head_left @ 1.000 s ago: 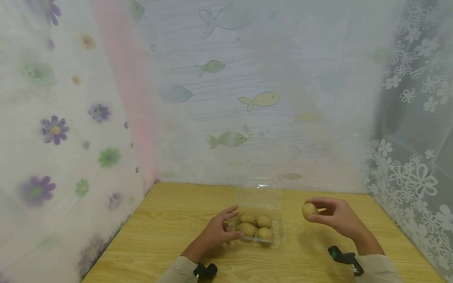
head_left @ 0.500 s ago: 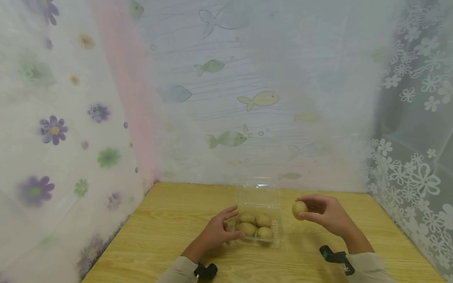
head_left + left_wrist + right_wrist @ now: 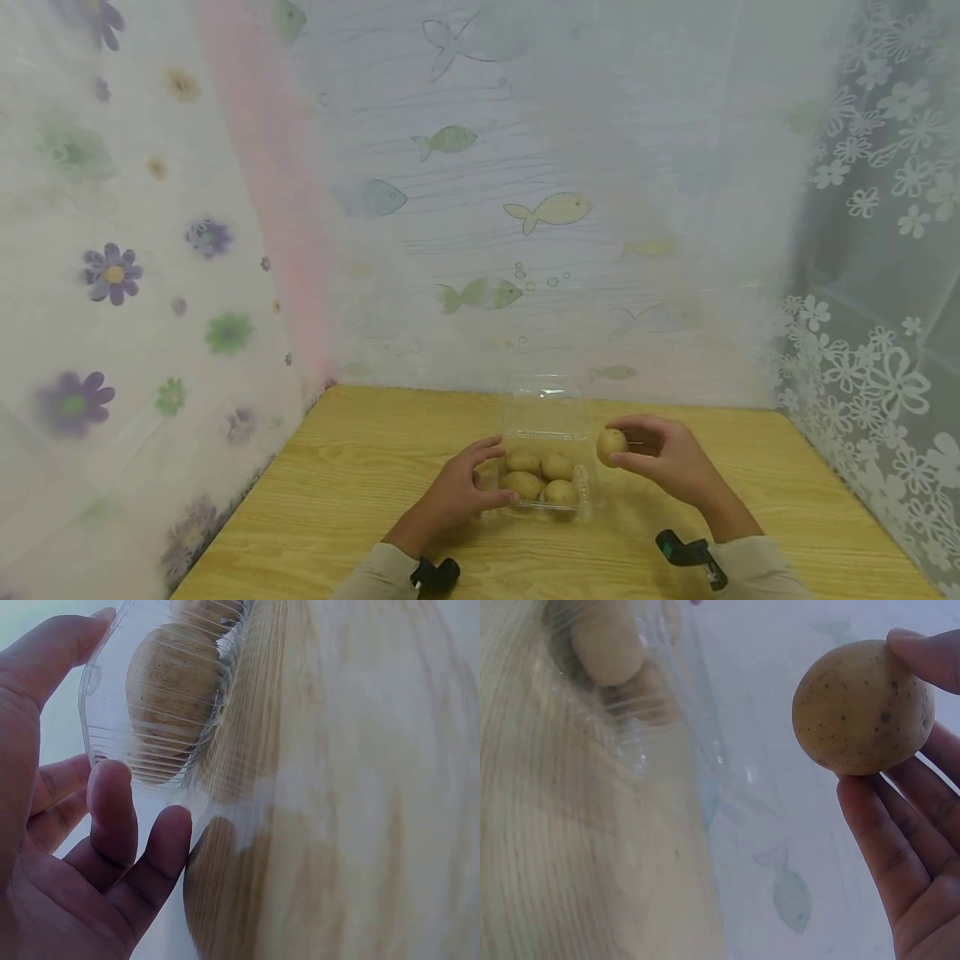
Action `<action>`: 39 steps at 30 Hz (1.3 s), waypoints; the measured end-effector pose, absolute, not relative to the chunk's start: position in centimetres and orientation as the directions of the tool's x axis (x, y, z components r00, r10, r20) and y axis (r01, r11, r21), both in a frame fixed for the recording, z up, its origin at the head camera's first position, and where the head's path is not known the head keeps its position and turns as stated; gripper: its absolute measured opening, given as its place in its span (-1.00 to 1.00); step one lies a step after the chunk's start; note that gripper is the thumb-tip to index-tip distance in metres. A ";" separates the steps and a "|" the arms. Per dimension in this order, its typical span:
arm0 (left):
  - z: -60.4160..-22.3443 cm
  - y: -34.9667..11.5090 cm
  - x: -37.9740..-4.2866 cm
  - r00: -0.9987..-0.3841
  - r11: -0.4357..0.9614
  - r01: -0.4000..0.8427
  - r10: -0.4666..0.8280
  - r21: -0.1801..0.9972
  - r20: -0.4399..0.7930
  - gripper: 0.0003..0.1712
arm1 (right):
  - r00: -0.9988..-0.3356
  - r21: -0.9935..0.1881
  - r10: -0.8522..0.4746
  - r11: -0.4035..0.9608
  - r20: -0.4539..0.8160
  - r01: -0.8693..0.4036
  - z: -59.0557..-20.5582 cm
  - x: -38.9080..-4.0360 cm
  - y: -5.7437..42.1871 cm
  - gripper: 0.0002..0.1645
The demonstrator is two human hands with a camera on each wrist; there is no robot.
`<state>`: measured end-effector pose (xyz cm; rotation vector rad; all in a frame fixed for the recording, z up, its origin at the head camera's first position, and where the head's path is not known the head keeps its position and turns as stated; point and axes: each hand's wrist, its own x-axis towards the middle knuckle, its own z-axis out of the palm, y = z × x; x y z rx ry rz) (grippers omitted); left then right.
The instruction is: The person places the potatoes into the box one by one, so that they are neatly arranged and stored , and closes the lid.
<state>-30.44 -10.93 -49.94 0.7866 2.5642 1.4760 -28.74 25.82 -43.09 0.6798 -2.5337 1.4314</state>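
On the table stands a clear plastic clamshell container [image 3: 587, 492], its lid [image 3: 546, 414] raised at the back. Several tan potatoes [image 3: 521, 486] lie inside it. My left hand [image 3: 457, 493] holds the container's left side, thumb at the front corner and fingers along the wall; in the left wrist view the fingers [image 3: 112, 817] bend against the clear plastic. My right hand [image 3: 670, 458] pinches one round, speckled potato [image 3: 859, 709] between thumb and fingertips. That potato is above the table, just right of the container.
The wood-grain table [image 3: 360, 450] ends at a back curtain [image 3: 675, 275] printed with fish. A flowered curtain [image 3: 150, 333] closes the left side, and a sheet with white flowers [image 3: 862, 375] hangs at the right.
My right hand has moved left with the potato, from well right of the container to close beside it. The left hand stays at the container's left side.
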 end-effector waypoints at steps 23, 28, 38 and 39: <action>-49.5 -10.7 -30.2 -0.867 0.460 0.425 0.455 0.780 0.204 -0.13 | -0.866 -0.725 -0.363 0.483 0.345 -0.491 -45.6 -29.5 23.5 -0.40; -49.4 -10.7 -30.1 -0.866 0.463 0.425 0.458 0.777 0.201 -0.13 | -0.861 -0.664 -0.348 0.550 0.370 -0.507 -45.8 -29.4 23.2 -0.40; -49.9 -10.7 -30.4 -0.869 0.456 0.409 0.458 0.790 0.185 -0.07 | -0.860 -0.619 -0.363 0.596 0.359 -0.510 -46.1 -29.0 22.4 -0.45; -49.9 -10.7 -30.4 -0.869 0.457 0.410 0.458 0.789 0.186 -0.07 | -0.860 -0.616 -0.363 0.600 0.359 -0.510 -46.1 -29.0 22.3 -0.45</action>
